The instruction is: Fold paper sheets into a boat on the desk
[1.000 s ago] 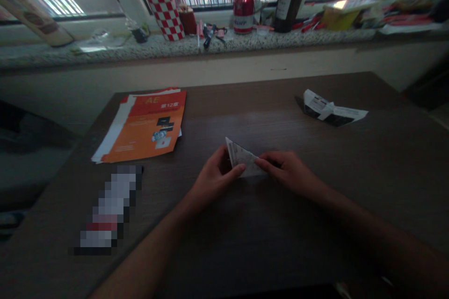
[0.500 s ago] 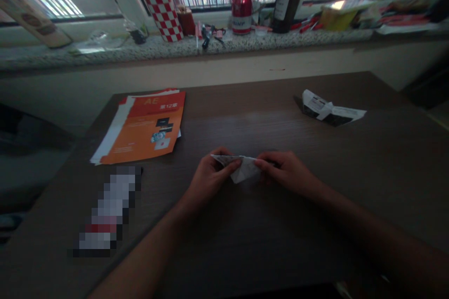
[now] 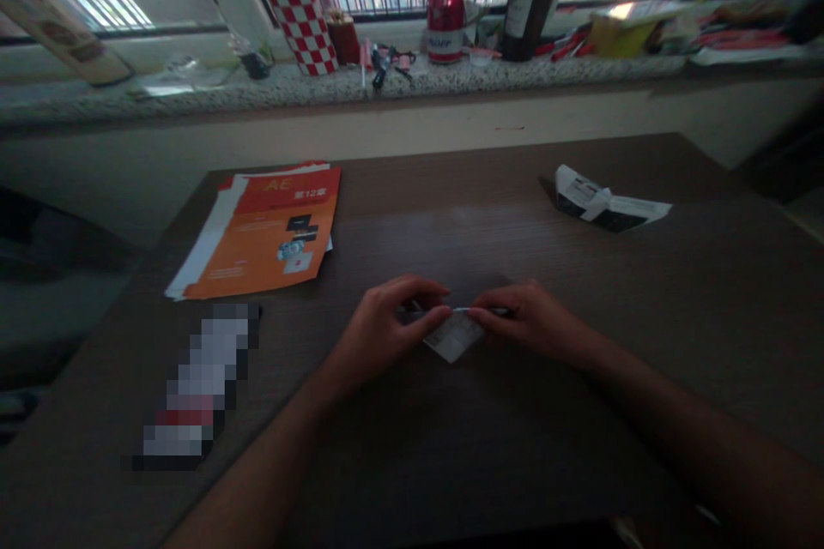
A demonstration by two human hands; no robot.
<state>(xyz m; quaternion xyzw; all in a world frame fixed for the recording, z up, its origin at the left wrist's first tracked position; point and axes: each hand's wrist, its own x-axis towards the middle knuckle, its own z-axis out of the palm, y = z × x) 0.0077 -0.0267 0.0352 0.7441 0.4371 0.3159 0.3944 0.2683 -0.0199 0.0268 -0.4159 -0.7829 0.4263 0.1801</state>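
Note:
A small folded piece of paper (image 3: 454, 338), whitish with faint print, is between my two hands just above the table. My left hand (image 3: 396, 324) has its thumb on the paper's upper left part, with the fingers curled over behind it. My right hand (image 3: 523, 316) pinches the upper right edge between thumb and forefinger. One pointed corner of the paper hangs down toward me. The fingers hide both side ends of it.
A folded paper boat (image 3: 608, 202) lies at the table's back right. Orange-covered booklets (image 3: 270, 232) are stacked at the back left, above a pixelated object (image 3: 199, 386). Beyond the table (image 3: 438, 463), the windowsill (image 3: 289, 90) carries a red can (image 3: 445, 24) and a dark bottle (image 3: 531, 4).
The paper has tipped and come lower, its corner now pointing nearer to me. My left fingers have shifted over its top edge, while my right hand keeps its pinch.

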